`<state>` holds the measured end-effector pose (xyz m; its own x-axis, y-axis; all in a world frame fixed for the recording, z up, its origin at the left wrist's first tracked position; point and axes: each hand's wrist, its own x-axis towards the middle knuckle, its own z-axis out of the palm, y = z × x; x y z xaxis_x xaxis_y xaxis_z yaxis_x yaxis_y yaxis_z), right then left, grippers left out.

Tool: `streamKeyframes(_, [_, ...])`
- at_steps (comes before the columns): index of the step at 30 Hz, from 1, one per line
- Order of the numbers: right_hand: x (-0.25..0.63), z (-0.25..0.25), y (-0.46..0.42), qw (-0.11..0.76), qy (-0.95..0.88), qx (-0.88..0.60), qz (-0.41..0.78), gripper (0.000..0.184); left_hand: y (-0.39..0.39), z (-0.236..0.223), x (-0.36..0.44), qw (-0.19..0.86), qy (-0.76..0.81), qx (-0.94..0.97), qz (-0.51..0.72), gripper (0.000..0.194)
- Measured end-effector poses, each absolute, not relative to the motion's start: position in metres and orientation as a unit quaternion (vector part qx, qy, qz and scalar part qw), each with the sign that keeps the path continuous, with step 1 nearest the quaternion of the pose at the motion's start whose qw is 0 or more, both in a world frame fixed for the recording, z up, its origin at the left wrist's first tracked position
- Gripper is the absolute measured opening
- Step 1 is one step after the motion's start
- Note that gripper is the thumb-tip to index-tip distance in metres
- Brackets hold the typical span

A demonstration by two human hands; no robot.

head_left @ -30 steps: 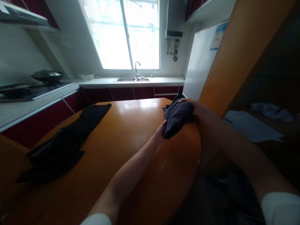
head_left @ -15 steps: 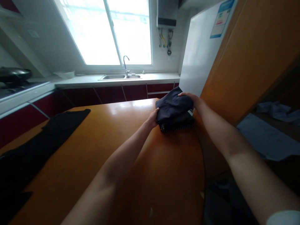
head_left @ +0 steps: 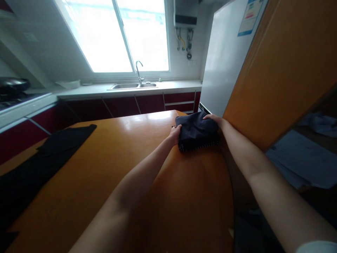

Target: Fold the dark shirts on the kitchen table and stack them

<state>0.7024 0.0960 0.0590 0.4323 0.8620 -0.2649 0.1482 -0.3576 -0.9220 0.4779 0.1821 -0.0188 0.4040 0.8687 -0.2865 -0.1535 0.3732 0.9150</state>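
A dark navy folded garment lies on top of a darker folded cloth with a dotted edge, at the far right of the wooden table. My left hand grips the garment's left side, thumb on top. At its upper right edge, my right hand holds on with fingers over the cloth; the thumb is hard to make out. What kind of garment it is cannot be told. Another black garment is spread flat along the table's left side.
Beyond the table, a white counter carries a sink with a tap. A white fridge and a wooden panel stand close on the right. Light blue cloth lies lower right. A pan sits on the stove at left.
Both hands have lowered the navy garment, which was tilted up at its far edge and now lies flatter on the dark folded cloth. The view has shifted slightly.
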Motion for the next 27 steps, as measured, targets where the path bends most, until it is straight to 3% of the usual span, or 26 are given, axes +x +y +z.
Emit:
streamKeyframes(6, [0.709,0.052,0.107,0.377,-0.381,-0.791,0.295,0.010,0.179,-0.017,0.471,0.672,0.439,0.489,0.341,0.018])
streamKeyframes(13, [0.673,0.044,0.126,0.323,-0.442,-0.833,0.074,0.047,0.177,-0.016,0.470,0.616,0.454,0.548,0.339,0.014])
streamKeyframes(15, [0.654,0.030,0.133,0.256,-0.530,-0.808,0.010,0.055,0.176,-0.018,0.471,0.596,0.453,0.563,0.351,0.015])
streamKeyframes(18, [0.640,0.008,0.142,0.147,-0.583,-0.799,0.023,0.064,0.174,-0.017,0.470,0.553,0.462,0.591,0.362,0.019])
streamKeyframes(23, [0.655,-0.006,0.153,0.125,-0.551,-0.824,0.049,0.069,0.176,-0.007,0.477,0.395,0.411,0.732,0.372,0.051])
streamKeyframes(27, [0.674,-0.010,0.151,0.120,-0.567,-0.813,0.045,0.065,0.189,-0.005,0.502,0.255,0.293,0.881,0.271,0.041])
